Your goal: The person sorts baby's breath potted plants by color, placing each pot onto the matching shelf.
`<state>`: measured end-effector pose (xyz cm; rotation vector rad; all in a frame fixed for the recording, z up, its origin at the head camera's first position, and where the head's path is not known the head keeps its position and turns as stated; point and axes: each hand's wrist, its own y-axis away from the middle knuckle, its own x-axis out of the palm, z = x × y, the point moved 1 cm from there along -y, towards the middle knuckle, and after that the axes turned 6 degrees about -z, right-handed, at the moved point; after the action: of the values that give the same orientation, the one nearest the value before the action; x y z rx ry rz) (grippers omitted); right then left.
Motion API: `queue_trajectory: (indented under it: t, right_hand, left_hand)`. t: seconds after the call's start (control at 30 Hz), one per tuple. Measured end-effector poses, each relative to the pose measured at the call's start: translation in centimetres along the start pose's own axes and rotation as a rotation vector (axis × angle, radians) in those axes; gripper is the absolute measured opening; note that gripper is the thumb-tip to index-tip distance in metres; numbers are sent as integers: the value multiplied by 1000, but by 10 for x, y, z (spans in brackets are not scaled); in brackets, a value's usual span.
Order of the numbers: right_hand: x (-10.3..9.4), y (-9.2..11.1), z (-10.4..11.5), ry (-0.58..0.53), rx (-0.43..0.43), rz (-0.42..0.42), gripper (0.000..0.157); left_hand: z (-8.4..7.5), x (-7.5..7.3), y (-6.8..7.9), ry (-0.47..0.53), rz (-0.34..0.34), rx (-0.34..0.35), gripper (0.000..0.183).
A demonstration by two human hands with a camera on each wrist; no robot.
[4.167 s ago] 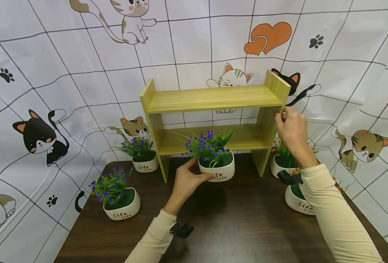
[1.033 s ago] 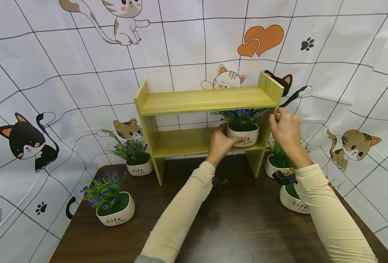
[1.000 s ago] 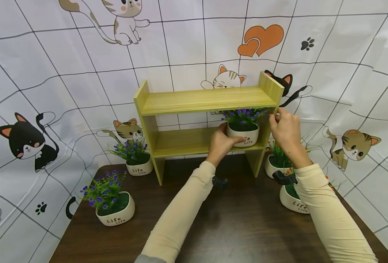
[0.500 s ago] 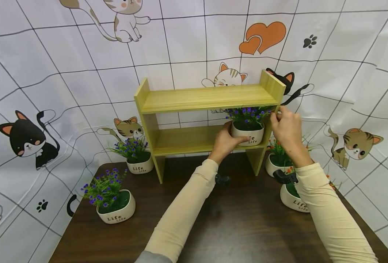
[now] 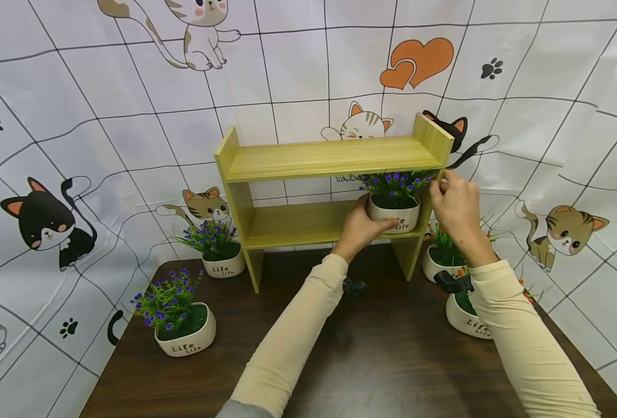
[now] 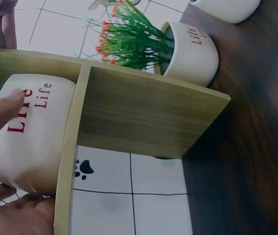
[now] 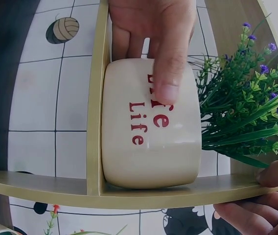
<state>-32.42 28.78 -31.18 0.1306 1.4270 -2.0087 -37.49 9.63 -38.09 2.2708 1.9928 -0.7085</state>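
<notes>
A white flowerpot (image 5: pixel 409 216) with purple artificial flowers stands at the right end of the lower board of a two-tier wooden shelf (image 5: pixel 334 158). My left hand (image 5: pixel 358 231) grips this pot from its left, thumb across the "Life" lettering on the front. In the right wrist view, the pot (image 7: pixel 149 147) sits on the board close to the side panel, its flowers reaching toward the upper board. My right hand (image 5: pixel 459 206) pinches the front edge of the shelf's right side panel, just below the upper board.
Two more purple-flowered pots stand left of the shelf, one at the back (image 5: pixel 225 267) and one nearer (image 5: pixel 187 339). On the right, two orange-flowered pots, one behind (image 5: pixel 434 268) and one in front (image 5: pixel 465 319), are partly hidden by my right arm. A cat-printed sheet backs the dark table (image 5: pixel 361 360).
From in front of the shelf, my left hand has carried the purple-flowered pot up and right onto the lower board, then slid it slightly right. My right hand keeps its hold on the side panel.
</notes>
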Motion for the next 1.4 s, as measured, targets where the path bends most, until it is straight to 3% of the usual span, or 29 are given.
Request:
queue_trajectory:
  t: [0.2, 0.6, 0.77, 1.03, 1.23, 1.4]
  right_hand:
    - [-1, -2, -1, 0, -3, 4, 26]
    - [0, -1, -2, 0, 8, 16, 26]
    - [0, 0, -2, -3, 18, 26, 27]
    - [1, 1, -3, -6, 14, 17, 28]
    - [1, 1, -3, -7, 4, 3, 27]
    - [1, 0, -2, -6, 11, 3, 27]
  left_hand:
    - [-3, -1, 2, 4, 2, 7, 111]
    - [0, -23, 10, 0, -23, 5, 97]
    - [1, -36, 13, 30, -48, 28, 78]
    - [9, -57, 25, 0, -126, 167, 25]
    - [13, -76, 38, 63, -155, 246, 18]
    - [17, -92, 50, 116, -175, 269, 15]
